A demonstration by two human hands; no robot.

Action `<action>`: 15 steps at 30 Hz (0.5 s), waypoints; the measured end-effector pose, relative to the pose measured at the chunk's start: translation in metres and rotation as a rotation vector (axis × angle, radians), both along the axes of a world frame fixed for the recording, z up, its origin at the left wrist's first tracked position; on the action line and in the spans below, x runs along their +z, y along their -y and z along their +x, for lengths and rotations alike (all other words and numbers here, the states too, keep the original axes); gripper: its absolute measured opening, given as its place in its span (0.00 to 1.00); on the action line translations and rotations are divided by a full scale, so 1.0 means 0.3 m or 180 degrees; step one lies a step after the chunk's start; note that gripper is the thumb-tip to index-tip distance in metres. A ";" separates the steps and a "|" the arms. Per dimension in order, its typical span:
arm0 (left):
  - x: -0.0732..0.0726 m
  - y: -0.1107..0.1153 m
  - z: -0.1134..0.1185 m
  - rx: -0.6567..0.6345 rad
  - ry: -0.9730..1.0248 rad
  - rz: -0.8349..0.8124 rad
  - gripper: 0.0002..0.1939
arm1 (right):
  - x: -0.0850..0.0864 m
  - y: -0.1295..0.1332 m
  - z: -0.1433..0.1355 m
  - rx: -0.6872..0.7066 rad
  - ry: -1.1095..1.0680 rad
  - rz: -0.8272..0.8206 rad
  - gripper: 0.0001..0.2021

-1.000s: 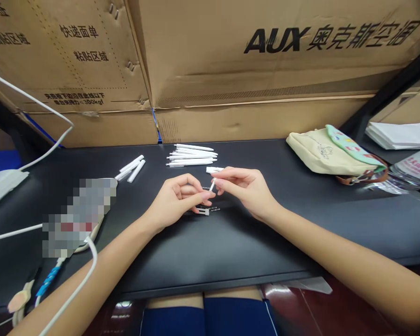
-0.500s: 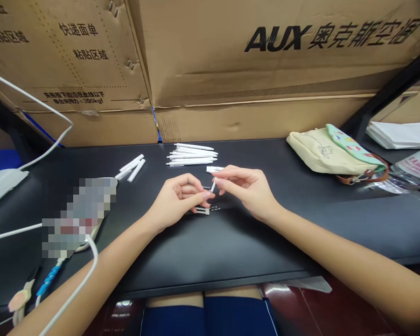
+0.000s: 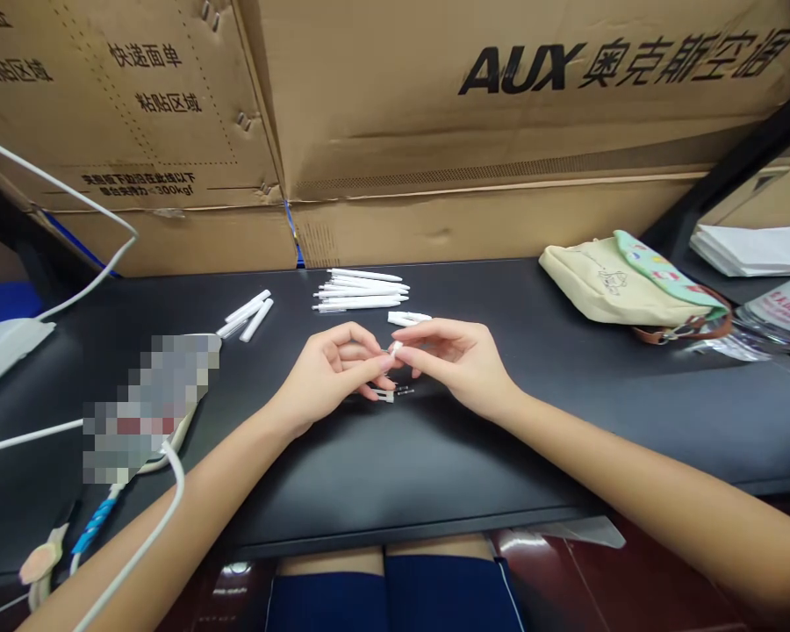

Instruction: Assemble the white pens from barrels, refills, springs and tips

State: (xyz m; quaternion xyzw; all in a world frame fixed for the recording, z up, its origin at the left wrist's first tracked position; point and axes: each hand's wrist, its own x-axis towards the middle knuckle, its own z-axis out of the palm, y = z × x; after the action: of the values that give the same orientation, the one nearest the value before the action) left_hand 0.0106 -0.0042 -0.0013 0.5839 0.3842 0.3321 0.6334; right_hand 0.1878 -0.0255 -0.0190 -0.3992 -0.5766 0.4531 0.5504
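Note:
Between my two hands is a small white part (image 3: 396, 349), pinched by the thumb and fingers of my right hand (image 3: 464, 360). The fingertips of my left hand (image 3: 335, 370) meet it from the other side, closed on something too small to make out. Below my left fingers lie small white pieces (image 3: 384, 397) and thin dark-and-clear parts (image 3: 405, 391). Just behind my right fingertips rest short white tubes (image 3: 408, 318). Farther back is a pile of several white pens (image 3: 361, 291). More white barrels (image 3: 256, 319) lie to the left.
A blurred-out phone-like object (image 3: 164, 404) with white cables lies at the left, near a white power strip (image 3: 13, 347). A cream pouch (image 3: 622, 281), a plastic bottle (image 3: 786, 307) and white papers (image 3: 757, 249) are at the right. Cardboard boxes (image 3: 500, 158) stand behind the table.
My right fingertips have come closer to my left ones and slightly lower. The white part between them, before a visible slanted stick, is now mostly covered by the fingers.

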 end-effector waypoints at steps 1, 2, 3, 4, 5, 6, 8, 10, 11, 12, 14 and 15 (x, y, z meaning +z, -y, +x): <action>0.001 0.000 -0.001 -0.0002 0.0008 -0.0017 0.16 | 0.000 0.000 -0.001 0.0013 -0.0008 -0.0024 0.07; 0.001 0.001 -0.001 -0.0004 0.0015 -0.0038 0.16 | 0.000 0.000 -0.001 0.0045 -0.0015 -0.0025 0.07; 0.002 0.001 -0.002 -0.0004 0.0023 -0.0060 0.16 | 0.001 0.000 -0.001 0.0103 -0.0021 -0.0017 0.06; 0.003 0.002 -0.002 -0.0003 0.0034 -0.0080 0.16 | 0.002 -0.001 0.000 0.0167 -0.0031 -0.0018 0.06; 0.003 0.003 -0.001 -0.0001 0.0049 -0.0100 0.16 | 0.004 -0.002 0.001 0.0214 -0.0051 -0.0030 0.06; 0.004 0.003 -0.001 0.0000 0.0060 -0.0120 0.16 | 0.005 -0.003 0.002 0.0240 -0.0075 -0.0061 0.06; 0.004 0.004 0.000 0.0002 0.0072 -0.0150 0.17 | 0.007 -0.006 0.004 0.0230 -0.0124 -0.0158 0.07; 0.004 0.004 0.001 0.0001 0.0072 -0.0140 0.17 | 0.007 -0.009 0.004 0.0216 -0.0177 -0.0241 0.07; 0.004 0.004 0.001 0.0008 0.0063 -0.0114 0.16 | 0.006 -0.010 0.004 0.0226 -0.0201 -0.0268 0.07; 0.003 0.004 0.000 0.0019 0.0049 -0.0078 0.16 | 0.004 -0.011 0.004 0.0244 -0.0222 -0.0284 0.07; 0.002 0.004 0.000 0.0043 0.0015 -0.0015 0.16 | 0.000 -0.013 0.006 0.0273 -0.0260 -0.0299 0.06; 0.001 0.004 -0.001 0.0053 0.0004 0.0005 0.16 | -0.002 -0.013 0.007 0.0282 -0.0268 -0.0309 0.06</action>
State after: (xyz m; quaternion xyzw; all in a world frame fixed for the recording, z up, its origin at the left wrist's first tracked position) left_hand 0.0103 -0.0054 -0.0009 0.5810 0.3883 0.3380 0.6304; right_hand 0.1898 -0.0215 -0.0195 -0.3801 -0.5473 0.5208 0.5336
